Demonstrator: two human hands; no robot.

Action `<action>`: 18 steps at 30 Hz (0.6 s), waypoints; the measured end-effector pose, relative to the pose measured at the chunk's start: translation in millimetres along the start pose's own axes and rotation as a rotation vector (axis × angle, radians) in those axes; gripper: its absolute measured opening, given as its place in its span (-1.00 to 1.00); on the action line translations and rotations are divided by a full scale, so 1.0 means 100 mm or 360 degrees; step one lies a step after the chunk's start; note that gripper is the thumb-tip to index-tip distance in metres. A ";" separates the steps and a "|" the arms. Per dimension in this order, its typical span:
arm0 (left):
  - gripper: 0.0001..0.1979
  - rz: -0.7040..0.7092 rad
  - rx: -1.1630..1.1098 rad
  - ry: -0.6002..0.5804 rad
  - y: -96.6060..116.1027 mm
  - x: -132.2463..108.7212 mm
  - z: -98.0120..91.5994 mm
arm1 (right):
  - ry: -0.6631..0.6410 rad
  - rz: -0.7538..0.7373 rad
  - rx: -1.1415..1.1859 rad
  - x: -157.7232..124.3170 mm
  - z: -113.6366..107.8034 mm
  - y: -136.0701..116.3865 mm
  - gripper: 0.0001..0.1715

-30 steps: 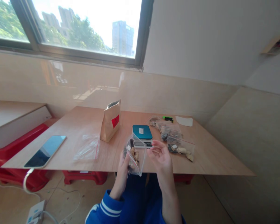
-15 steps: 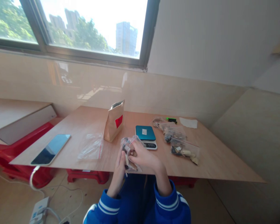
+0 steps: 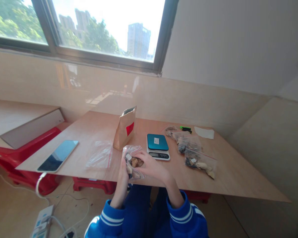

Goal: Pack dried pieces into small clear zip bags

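Left hand [image 3: 124,169] gripping an open bag [image 3: 138,175] of brown pieces [image 3: 136,162] near the scale [image 3: 157,143]; right hand [image 3: 152,167] curved at the bag's mouth (its grip cannot be told).

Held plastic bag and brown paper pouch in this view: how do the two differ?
The held plastic bag is see-through, showing brown pieces; the brown paper pouch is opaque.

The held plastic bag is between the left hand and right hand; the brown paper pouch stands upright on the table, untouched.

The brown paper pouch has a red label; the held plastic bag shows a small white one.

Both appear open at the top.
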State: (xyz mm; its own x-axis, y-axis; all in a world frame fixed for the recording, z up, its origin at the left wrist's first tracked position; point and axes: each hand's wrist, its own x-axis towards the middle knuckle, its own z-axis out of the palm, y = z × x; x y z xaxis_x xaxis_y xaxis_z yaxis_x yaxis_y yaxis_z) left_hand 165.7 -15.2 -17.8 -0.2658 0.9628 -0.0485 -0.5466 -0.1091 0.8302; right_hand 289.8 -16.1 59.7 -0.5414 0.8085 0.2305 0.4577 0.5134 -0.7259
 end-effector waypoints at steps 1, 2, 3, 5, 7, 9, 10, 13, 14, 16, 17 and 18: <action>-0.59 0.0007 0.0018 0.0014 0.00 0.00 -0.01 | -0.0008 0.0012 0.0000 -0.01 0.01 -0.02 -0.52; -0.60 0.0019 0.0036 0.0024 -0.01 -0.01 -0.02 | -0.0015 0.0030 -0.0009 -0.01 0.01 -0.03 -0.52; -0.60 0.0031 0.0042 0.0040 -0.01 -0.03 -0.03 | -0.0014 0.0050 -0.0028 -0.01 0.01 -0.06 -0.54; -0.57 0.0025 0.0033 0.0081 -0.02 -0.08 -0.04 | 0.0022 0.0090 -0.0079 -0.02 0.02 -0.12 -0.58; -0.47 -0.0061 0.0034 0.0112 0.00 -0.16 -0.03 | 0.0077 0.0133 -0.0114 -0.02 0.04 -0.18 -0.60; -0.37 -0.0180 0.0037 0.0112 0.03 -0.23 -0.02 | 0.0130 0.0164 -0.0106 -0.02 0.05 -0.22 -0.60; -0.35 -0.0215 0.0027 0.0110 0.06 -0.25 -0.01 | 0.0152 0.0172 -0.0088 -0.02 0.05 -0.23 -0.59; -0.39 -0.0224 -0.0076 0.0121 0.13 -0.29 0.02 | 0.0230 0.0175 -0.0005 0.00 0.05 -0.23 -0.62; -0.42 -0.0241 -0.0127 0.0126 0.15 -0.29 0.02 | 0.0265 0.0184 0.0024 0.01 0.05 -0.22 -0.64; -0.45 -0.0288 -0.0224 0.0123 0.17 -0.27 0.03 | 0.0342 0.0225 0.0102 0.03 0.02 -0.18 -0.69; -0.47 -0.0299 -0.0261 0.0115 0.17 -0.26 0.03 | 0.0381 0.0245 0.0155 0.05 0.01 -0.16 -0.71; -0.47 -0.0307 -0.0285 0.0103 0.17 -0.24 0.02 | 0.0420 0.0261 0.0217 0.06 -0.01 -0.14 -0.74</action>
State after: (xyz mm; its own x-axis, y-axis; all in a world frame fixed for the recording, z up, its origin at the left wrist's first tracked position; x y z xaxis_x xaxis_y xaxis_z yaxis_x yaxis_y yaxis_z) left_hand 164.9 -39.9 -1.7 -0.1903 0.9528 -0.2365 -0.7225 0.0272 0.6909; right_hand 280.3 -18.3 72.0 -0.2589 0.9328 0.2506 0.4154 0.3418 -0.8430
